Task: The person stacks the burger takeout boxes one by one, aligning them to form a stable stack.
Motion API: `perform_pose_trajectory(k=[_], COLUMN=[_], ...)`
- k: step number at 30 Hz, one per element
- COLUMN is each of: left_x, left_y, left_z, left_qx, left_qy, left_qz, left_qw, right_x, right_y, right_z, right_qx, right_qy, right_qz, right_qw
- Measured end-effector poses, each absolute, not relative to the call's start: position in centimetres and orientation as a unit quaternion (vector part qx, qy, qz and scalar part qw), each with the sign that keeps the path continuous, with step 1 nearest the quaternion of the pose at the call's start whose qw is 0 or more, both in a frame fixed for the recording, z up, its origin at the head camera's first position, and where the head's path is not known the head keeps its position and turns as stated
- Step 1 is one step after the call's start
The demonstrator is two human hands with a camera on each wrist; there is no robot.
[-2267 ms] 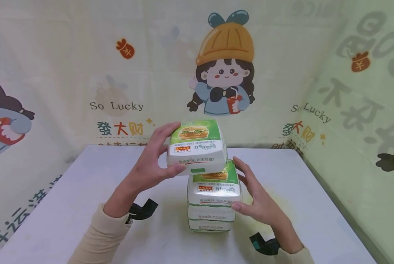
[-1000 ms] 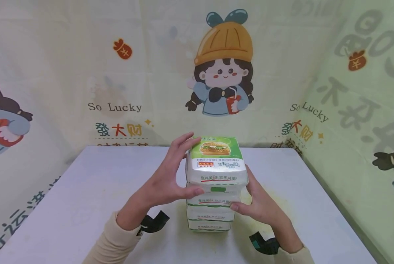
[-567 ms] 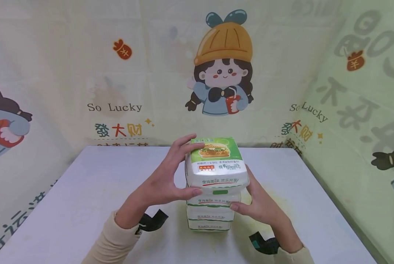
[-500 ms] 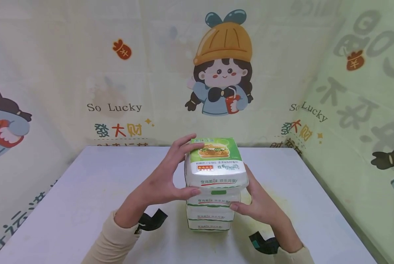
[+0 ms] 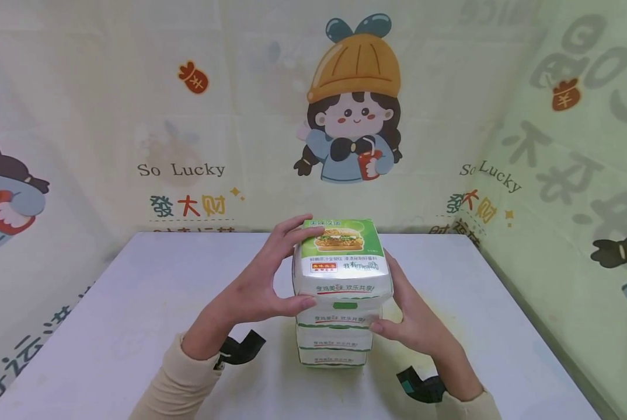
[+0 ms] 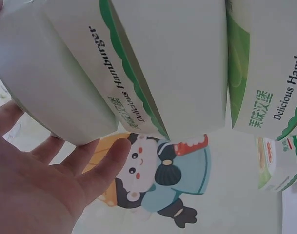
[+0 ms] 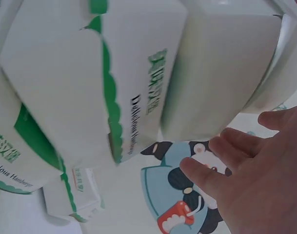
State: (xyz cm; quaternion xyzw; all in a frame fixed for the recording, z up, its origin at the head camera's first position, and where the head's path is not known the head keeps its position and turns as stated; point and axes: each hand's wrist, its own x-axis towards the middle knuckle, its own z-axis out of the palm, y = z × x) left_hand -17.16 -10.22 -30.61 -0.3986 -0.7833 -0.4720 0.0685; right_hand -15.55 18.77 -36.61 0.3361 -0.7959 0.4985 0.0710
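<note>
Several white burger boxes stand in a stack, the top box (image 5: 342, 256) with a green printed lid and set a little forward of the box (image 5: 313, 335) lower down. My left hand (image 5: 253, 286) grips the top box from the left, its thumb at the lower front edge and fingertips over the left side and lid. In the left wrist view the left hand (image 6: 46, 170) curls along the box side (image 6: 55, 83). On the right, my right hand (image 5: 418, 321) lies beside the stack, thumb by the front corner. The right wrist view shows the right hand (image 7: 265, 175) with extended fingers beside the boxes (image 7: 216, 73); contact is unclear.
A further box (image 6: 280, 158) stands behind the stack, hidden in the head view and also seen as a small box (image 7: 72, 195) in the right wrist view. The white table (image 5: 150, 303) meets a printed cloth backdrop (image 5: 261, 116).
My left hand has brought the top box right and down from above the stack onto it. Most recently, the box has shifted slightly left and the right hand's fingers have moved slightly.
</note>
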Motion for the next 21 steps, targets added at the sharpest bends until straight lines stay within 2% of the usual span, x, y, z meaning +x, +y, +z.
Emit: perform_pose_trajectory(k=[12,21], left_x=[-17.3,-17.3], left_y=[-10.2,-10.2], left_z=[-30.3,-30.4], left_qx=[-0.412,-0.412], left_qy=[-0.781,-0.783], left_qz=[-0.465,-0.462], left_qw=[0.064,0.061], right_x=[-16.0,-15.3], right_y=[18.2,17.5], right_z=[-34.5,-33.3], right_qx=[0.362,0.342], right_qy=[-0.750,-0.760], right_qz=[0.540,0.537], right_qw=[0.123,0.130])
